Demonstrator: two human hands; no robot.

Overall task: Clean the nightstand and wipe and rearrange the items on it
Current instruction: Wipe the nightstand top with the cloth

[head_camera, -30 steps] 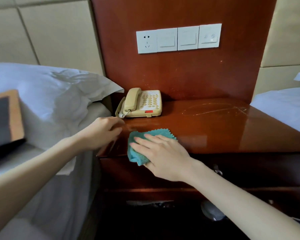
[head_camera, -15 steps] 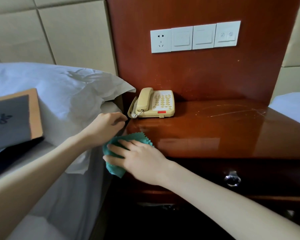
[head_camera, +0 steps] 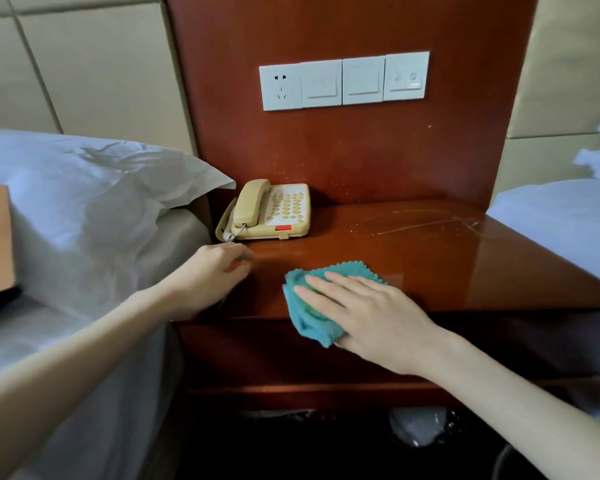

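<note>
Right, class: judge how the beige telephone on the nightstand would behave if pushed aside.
The telephone would probably slide easily, since the nightstand top looks glossy. Its handset only rests in the cradle, so a tilt might dislodge it. It looks like light plastic.
</note>
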